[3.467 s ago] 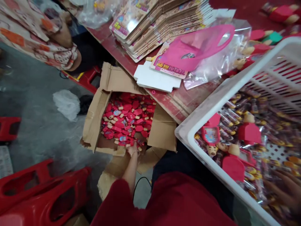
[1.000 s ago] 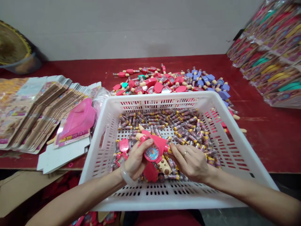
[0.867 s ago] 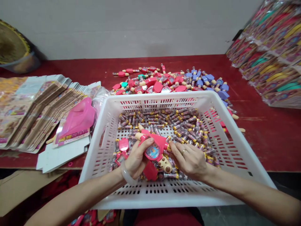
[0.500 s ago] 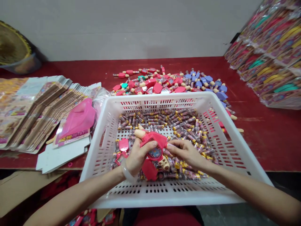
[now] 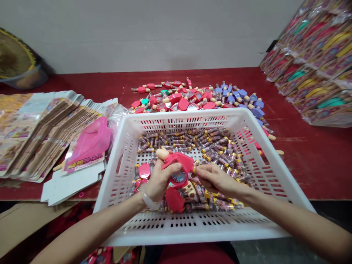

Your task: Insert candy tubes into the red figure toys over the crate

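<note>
A red toy with a round clear window (image 5: 177, 179) is held over the candy tubes (image 5: 213, 146), inside a white plastic basket (image 5: 178, 115); its long way runs from a tan knob at the upper left across to its right end; the left hand (image 5: 161, 183), with a pale bangle (image 5: 145, 200) on the wrist, is nearer and wraps around the toy; the right hand (image 5: 217, 179) is on the right, its fingers pinched narrow at the toy's right end; it is hard to tell if they grip it; beyond the basket lies a heap of red and blue toys (image 5: 192, 99) on a red table (image 5: 308, 168); a stack of flat printed cards (image 5: 41, 135) lies to the left.
</note>
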The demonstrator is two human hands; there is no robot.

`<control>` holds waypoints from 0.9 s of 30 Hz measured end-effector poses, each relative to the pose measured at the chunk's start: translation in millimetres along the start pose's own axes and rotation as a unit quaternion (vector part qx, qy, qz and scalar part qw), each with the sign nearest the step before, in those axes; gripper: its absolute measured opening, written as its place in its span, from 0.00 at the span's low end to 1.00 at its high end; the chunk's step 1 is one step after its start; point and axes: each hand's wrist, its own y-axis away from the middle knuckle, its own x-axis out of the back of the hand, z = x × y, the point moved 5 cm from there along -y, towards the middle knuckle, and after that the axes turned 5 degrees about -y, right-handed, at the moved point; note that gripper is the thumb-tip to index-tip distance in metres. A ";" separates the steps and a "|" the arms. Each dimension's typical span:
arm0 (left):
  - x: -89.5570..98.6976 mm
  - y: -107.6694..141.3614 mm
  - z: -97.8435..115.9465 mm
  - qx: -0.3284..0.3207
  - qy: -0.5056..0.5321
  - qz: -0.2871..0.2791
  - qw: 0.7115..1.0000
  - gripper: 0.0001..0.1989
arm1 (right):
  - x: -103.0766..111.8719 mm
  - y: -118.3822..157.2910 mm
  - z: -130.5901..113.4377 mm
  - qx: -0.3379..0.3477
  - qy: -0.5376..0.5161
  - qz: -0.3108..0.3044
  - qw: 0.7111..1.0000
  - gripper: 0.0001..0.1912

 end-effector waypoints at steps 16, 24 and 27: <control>19.7 -19.1 18.0 -0.084 -0.564 -0.120 0.813 0.37 | 19.1 8.9 -32.0 0.333 0.616 0.115 0.705 0.08; -4.1 8.9 -18.6 0.162 -0.361 -0.301 0.868 0.19 | -11.6 15.6 -26.8 0.318 0.711 0.099 0.619 0.12; -8.7 15.3 -13.7 0.172 -0.346 -0.309 0.869 0.19 | -18.0 21.9 -27.7 0.285 0.705 0.095 0.643 0.09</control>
